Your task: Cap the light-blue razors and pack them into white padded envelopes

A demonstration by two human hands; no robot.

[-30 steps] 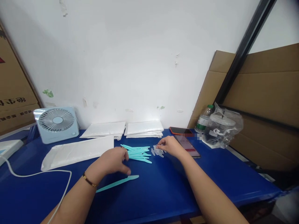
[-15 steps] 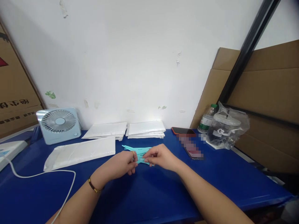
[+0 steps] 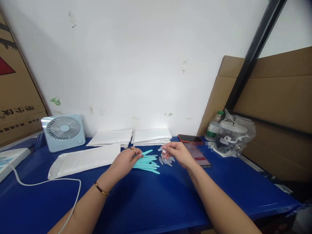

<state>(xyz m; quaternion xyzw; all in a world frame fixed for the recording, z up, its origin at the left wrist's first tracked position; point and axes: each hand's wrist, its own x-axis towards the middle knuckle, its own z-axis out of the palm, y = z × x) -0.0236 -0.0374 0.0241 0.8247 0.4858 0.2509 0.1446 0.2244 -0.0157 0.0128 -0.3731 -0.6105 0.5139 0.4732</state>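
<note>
My left hand pinches one teal plastic stick and holds it tilted above a pile of several teal sticks on the blue table. My right hand holds a small clear plastic cap between thumb and fingers, a little right of the stick's tip. More clear caps lie loose on the table just below that hand. A gold ring and a gold bracelet sit on my left hand and wrist.
A long white pouch lies left of the pile, two stacks of white pouches behind it. A small blue fan and white cable are left; two phones, a bottle and bagged jar right.
The single teal stick that lay near the front is gone from there. My hands met over the pile, then parted: left now lifts one stick, right holds a clear cap.
</note>
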